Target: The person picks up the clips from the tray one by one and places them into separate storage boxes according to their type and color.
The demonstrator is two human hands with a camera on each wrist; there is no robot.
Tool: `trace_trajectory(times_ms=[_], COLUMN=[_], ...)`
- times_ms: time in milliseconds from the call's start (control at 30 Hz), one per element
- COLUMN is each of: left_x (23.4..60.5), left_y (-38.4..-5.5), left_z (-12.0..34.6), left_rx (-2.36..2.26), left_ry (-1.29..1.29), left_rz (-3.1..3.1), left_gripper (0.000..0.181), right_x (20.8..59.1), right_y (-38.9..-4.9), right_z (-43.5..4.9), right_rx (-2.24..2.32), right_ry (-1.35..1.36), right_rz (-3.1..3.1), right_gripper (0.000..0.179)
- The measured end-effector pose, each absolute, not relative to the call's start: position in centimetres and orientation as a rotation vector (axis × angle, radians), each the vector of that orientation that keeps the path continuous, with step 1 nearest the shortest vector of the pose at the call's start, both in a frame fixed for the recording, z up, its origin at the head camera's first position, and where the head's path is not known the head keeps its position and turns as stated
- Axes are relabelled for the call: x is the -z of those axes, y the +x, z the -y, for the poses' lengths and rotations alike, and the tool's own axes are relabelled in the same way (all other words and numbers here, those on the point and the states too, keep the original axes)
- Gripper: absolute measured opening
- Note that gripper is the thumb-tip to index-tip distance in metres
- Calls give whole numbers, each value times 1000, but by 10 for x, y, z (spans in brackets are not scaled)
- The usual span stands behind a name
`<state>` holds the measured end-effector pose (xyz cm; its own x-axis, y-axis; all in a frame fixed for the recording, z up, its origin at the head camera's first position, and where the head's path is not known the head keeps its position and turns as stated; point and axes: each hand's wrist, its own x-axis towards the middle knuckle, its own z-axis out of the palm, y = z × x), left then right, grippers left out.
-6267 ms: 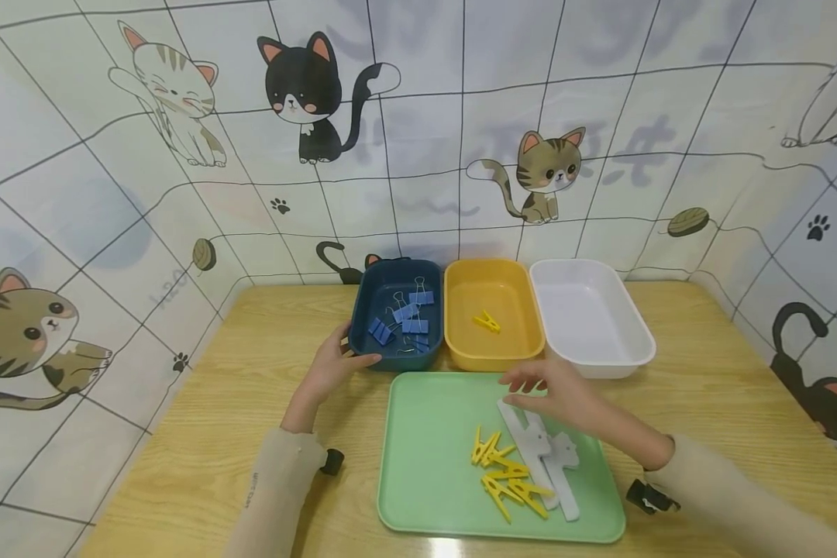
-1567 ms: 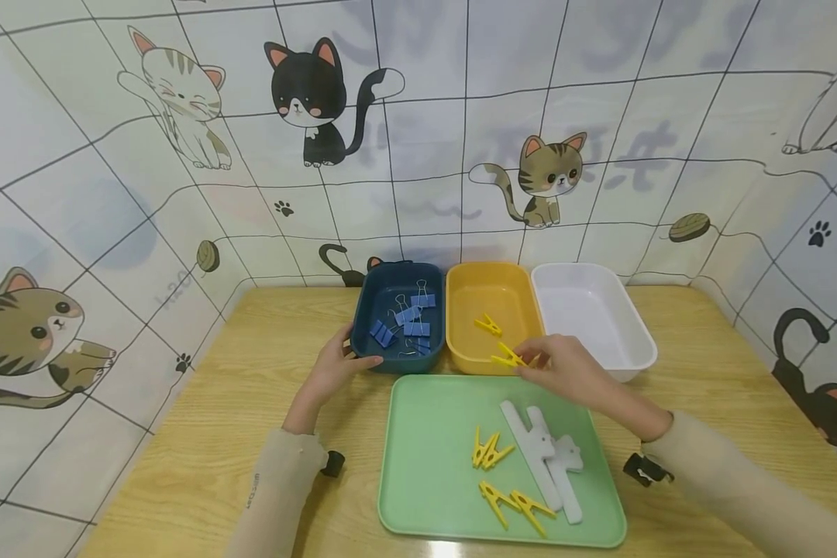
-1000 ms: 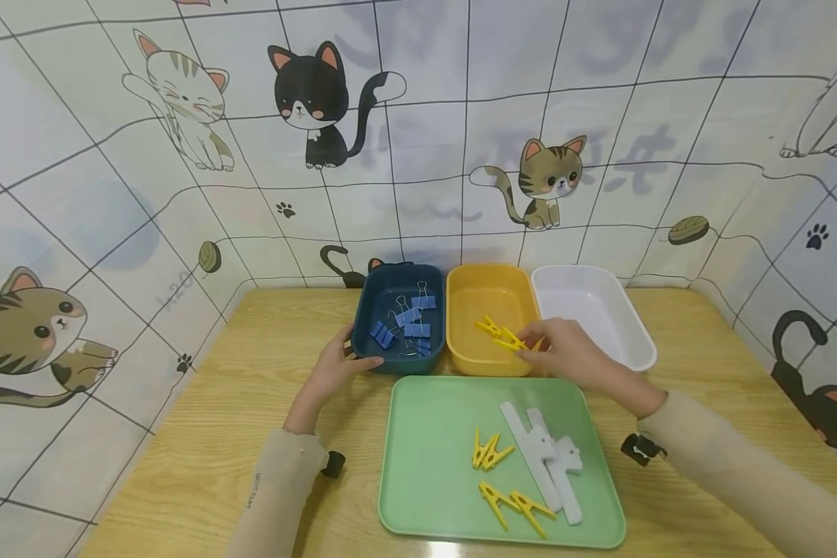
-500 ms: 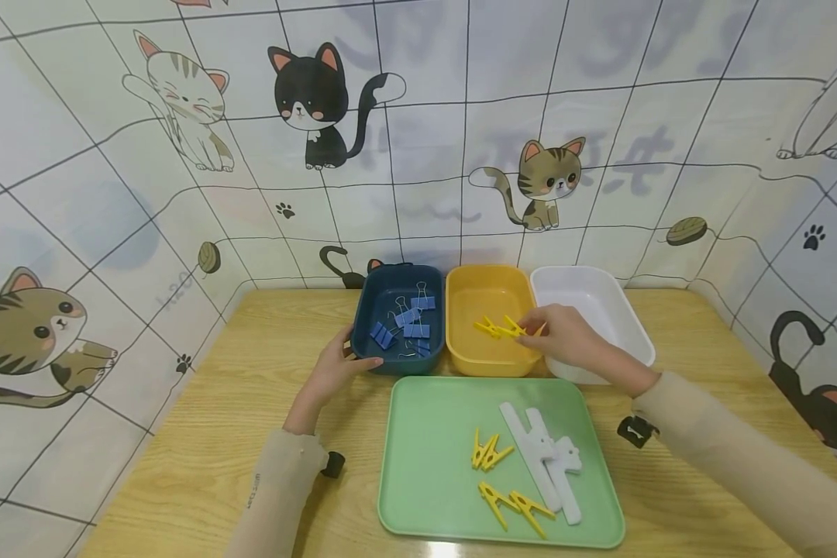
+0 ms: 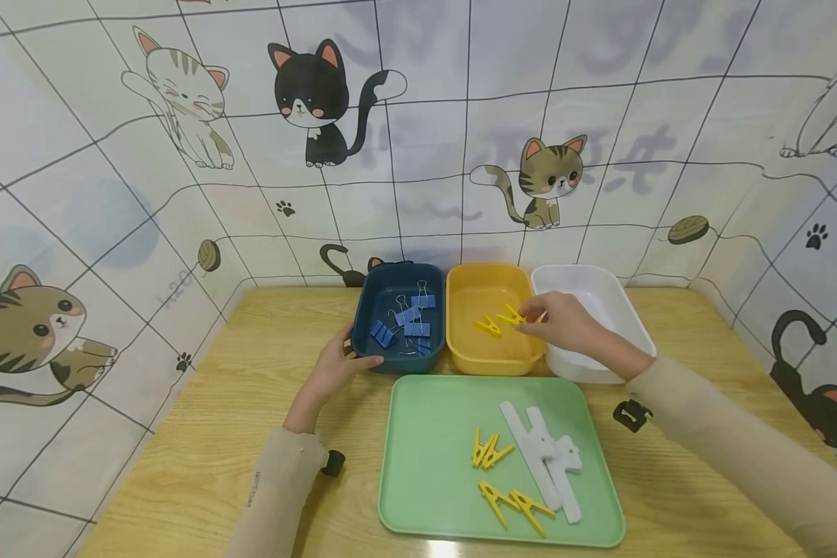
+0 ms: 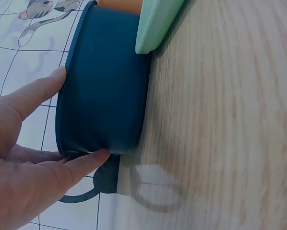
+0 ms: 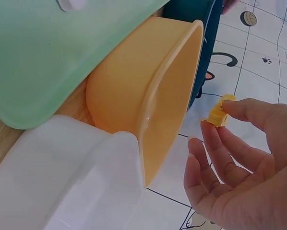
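My right hand [image 5: 561, 319] pinches a yellow clothespin [image 5: 511, 315] between thumb and fingertips, above the right side of the yellow bin [image 5: 494, 364]. In the right wrist view the clothespin [image 7: 222, 110] is seen end-on, higher than the bin rim. Another yellow clothespin [image 5: 488, 325] lies inside that bin. My left hand [image 5: 335, 368] rests at the near left corner of the dark blue bin [image 5: 399, 364], its fairly straight fingers along the side. The left wrist view has the thumb at the rim and a finger against the wall. Blue binder clips [image 5: 416, 329] lie in this bin.
A green tray [image 5: 425, 449] in front of the bins carries several yellow clothespins [image 5: 498, 500] and two white plastic strips [image 5: 532, 457] with animal-shaped heads. A white bin [image 5: 593, 294] stands right of the yellow one. The patterned wall is close behind the bins.
One clothespin has left the tray and is now in the right hand. Over the last second that hand has moved toward the back of the yellow bin. The left hand has stayed put.
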<state>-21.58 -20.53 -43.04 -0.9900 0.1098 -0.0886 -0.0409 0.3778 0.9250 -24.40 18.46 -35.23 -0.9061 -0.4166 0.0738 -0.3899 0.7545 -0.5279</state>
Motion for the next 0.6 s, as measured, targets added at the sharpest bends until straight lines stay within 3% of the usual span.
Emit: trace_trajectory(times_ms=[600], left_x=[433], left_y=[-218], left_z=[208], left_rx=[-1678], left_ry=[68], left_rz=[-2500], left_gripper=[87], right_x=[348], right_y=[-271], right_z=[-180], right_rx=[751], right_ry=[-582], right_rz=[-2873], right_gripper=[32])
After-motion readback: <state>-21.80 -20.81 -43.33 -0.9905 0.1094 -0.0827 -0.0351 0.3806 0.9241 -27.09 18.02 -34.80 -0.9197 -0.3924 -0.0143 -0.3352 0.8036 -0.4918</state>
